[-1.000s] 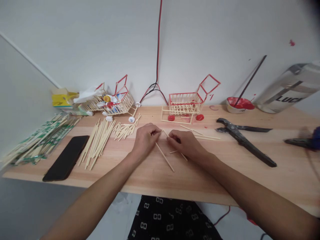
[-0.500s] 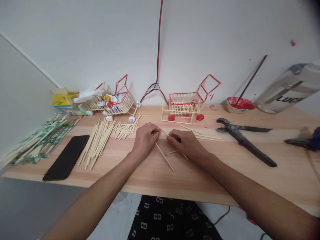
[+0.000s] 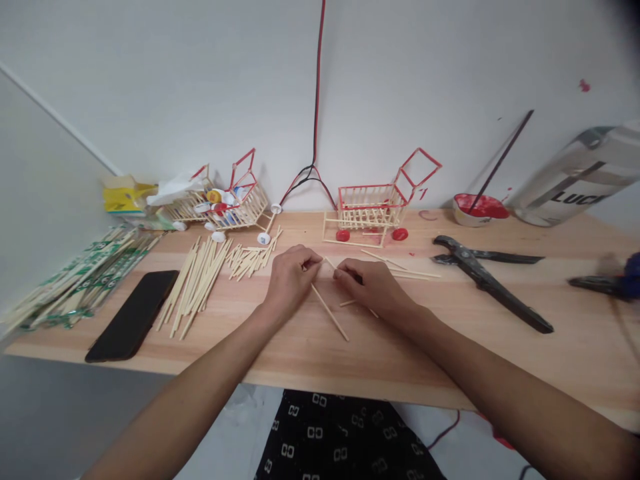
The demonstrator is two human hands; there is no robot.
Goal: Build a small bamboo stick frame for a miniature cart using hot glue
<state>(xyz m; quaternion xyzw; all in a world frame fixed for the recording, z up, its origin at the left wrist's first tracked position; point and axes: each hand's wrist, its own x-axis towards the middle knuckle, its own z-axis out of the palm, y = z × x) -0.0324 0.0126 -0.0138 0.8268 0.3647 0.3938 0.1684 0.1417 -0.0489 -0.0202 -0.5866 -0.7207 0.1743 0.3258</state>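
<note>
My left hand is closed in a pinch, thumb against forefinger, at the end of a thin wooden stick. My right hand pinches a thin wooden stick whose tip meets my left fingertips; the join itself is too small to make out. Below my left fingers a longer wooden stick slants down toward the front edge, its upper end hidden by the hand. Another stick shows partly from under my right hand. Behind the hands stands a small stick-built shopping cart with red trim and red wheels.
Bundles of long sticks and short sticks lie left, beside a phone and wrapped chopsticks. Another stick cart stands behind. Black pliers, a red paint bowl and a bottle are right.
</note>
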